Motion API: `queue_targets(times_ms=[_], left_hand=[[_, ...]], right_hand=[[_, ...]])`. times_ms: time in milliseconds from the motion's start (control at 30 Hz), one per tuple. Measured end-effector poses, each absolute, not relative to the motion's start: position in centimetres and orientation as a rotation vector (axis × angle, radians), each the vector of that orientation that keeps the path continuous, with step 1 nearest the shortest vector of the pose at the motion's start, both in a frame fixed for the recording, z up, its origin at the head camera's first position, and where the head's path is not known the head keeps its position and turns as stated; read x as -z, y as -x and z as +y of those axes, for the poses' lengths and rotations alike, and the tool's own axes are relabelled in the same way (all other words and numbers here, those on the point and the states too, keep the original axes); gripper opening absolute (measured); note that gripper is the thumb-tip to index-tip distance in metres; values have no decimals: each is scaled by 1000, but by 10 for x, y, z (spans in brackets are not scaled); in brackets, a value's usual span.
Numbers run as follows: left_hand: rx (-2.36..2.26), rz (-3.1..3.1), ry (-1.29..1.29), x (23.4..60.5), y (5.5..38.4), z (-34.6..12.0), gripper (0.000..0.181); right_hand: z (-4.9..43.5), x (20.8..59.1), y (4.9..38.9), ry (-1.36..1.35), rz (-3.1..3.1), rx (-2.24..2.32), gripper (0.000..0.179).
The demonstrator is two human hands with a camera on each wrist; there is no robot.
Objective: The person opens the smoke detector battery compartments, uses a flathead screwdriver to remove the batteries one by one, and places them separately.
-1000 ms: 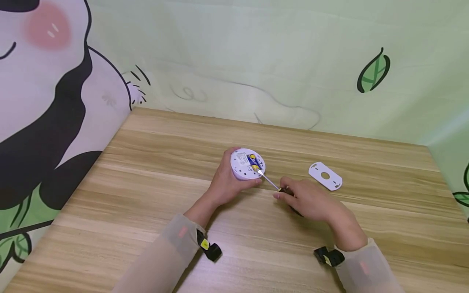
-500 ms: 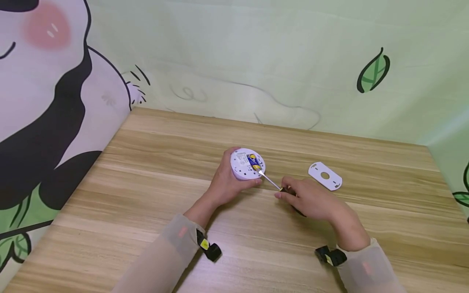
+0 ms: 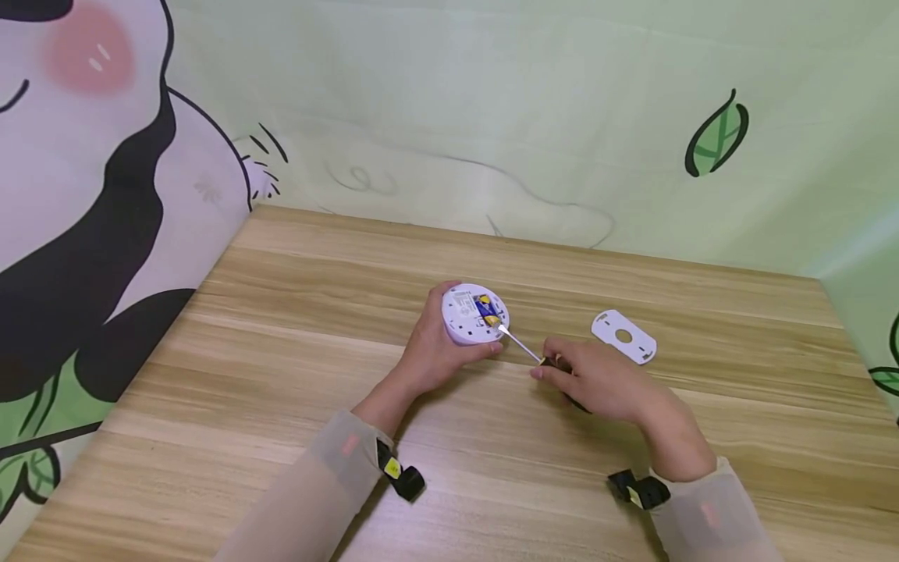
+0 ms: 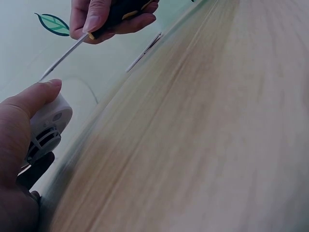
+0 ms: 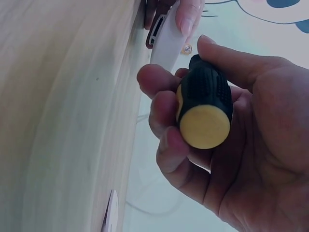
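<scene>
I count two hands, both gripping. The left hand [image 3: 431,343] has thumb and fingers curled round one round white battery-powered device [image 3: 460,318], held tilted over the wooden table [image 3: 281,312], with one blue-and-yellow battery [image 3: 487,309] in its recess. The right hand [image 3: 604,380] grips one flat-blade screwdriver [image 3: 522,344] by its black-and-yellow handle; the tip is at the battery's lower end, though I can't tell whether they touch. I see one white oblong plate [image 3: 637,345] lying near the right hand, and two black wrist cameras [image 3: 410,484], one per sleeve.
</scene>
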State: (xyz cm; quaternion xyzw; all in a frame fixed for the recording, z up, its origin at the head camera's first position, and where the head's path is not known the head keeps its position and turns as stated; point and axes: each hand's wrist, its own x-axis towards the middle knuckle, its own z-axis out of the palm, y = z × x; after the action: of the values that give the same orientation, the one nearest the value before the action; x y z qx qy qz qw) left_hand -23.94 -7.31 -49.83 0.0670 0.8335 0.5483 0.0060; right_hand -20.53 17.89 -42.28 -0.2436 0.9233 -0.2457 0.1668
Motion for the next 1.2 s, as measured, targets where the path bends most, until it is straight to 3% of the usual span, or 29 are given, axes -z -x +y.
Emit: queue_targets(times_ms=[633, 1200], left_hand=[[-1711, 2602, -213, 499, 240, -73, 115], [-1695, 2613, -244, 500, 240, -73, 115]], right_hand=[[188, 422, 209, 671, 2772, 638, 15], [197, 422, 214, 567, 2793, 694, 22]])
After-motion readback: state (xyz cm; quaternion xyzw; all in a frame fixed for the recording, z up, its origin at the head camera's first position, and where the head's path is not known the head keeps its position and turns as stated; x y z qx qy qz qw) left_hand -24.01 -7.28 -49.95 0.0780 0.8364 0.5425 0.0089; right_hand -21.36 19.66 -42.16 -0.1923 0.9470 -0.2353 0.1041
